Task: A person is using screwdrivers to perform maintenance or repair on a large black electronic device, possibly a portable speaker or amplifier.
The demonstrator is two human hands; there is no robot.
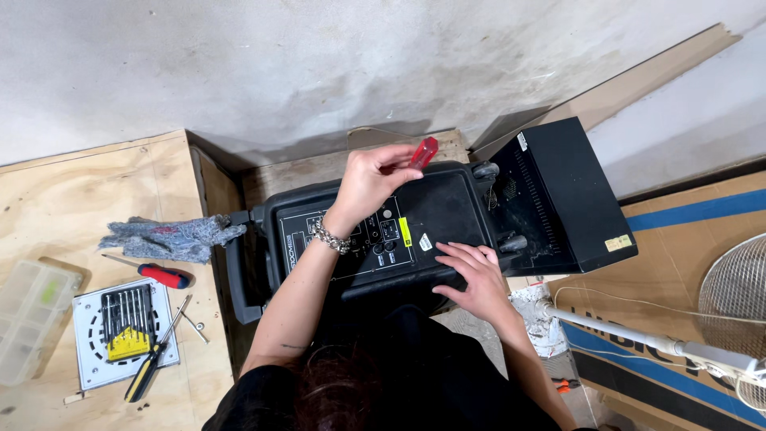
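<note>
On top of the black speaker box (375,239), near its back edge, the left hand (369,182) is clenched around the red handle of a screwdriver (423,152), with the shaft hidden behind the fingers, so I cannot tell whether the tip sits in a screw. The right hand (476,275) grasps nothing; it lies flat and open on the front edge of the box, just beside the control panel (351,239), and steadies it. Turning a screw here would go best, I judge, with the tool kept straight over the screw head, firm downward pressure from the left hand, and the right hand pressing down so the box does not rock against the black panel (558,195) leaning at its right side. The bracelet (330,238) on the left wrist hangs close to the knobs and could catch on them. On the plywood desk (72,207) to the left lie a grey glove (167,236), a second red-handled screwdriver (155,274), a yellow-and-black screwdriver (152,363), a bit set (124,323) and a clear parts box (32,315), all within reach for a better-fitting tip. A white fan (738,299) rests on cardboard at the right
</note>
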